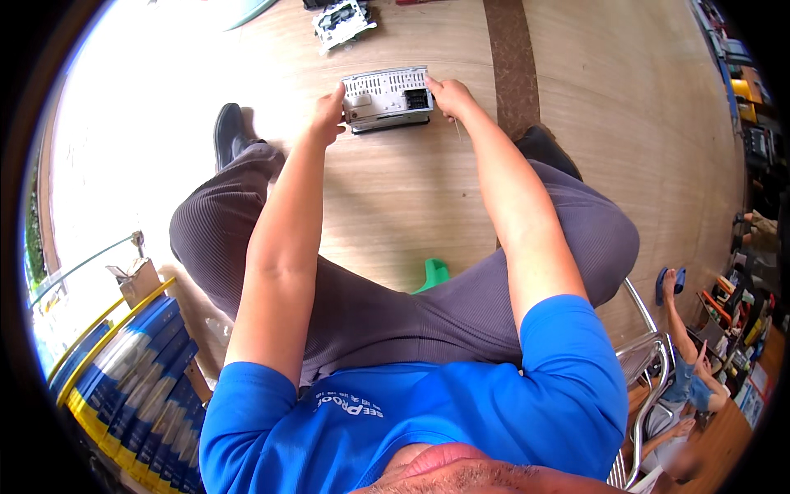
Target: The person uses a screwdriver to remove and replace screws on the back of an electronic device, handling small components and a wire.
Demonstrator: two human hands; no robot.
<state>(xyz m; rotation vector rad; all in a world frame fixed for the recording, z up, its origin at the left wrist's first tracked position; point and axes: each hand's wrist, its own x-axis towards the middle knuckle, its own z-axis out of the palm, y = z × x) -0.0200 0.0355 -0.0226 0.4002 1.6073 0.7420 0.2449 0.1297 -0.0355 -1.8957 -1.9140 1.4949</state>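
A silver metal car stereo point(387, 100), with rows of vent slots and a black connector socket at its right, is held up between my hands above the floor. My left hand point(329, 114) grips its left end. At the right end, my right hand point(449, 97) has its fingers closed round the edge. A thin line hangs below my right hand, too small to make out. The stereo's underside and the fingertips behind it are hidden. Farther off on the floor lies a white and black mechanism point(342, 25), apart from both hands.
Between my legs a green plastic piece point(434, 273) shows on the tan floor point(395, 214). A yellow rack of blue packages point(136, 387) stands at left. To the right are a metal-framed chair point(658, 362), another person point(687, 379) and shelves of goods point(745, 90).
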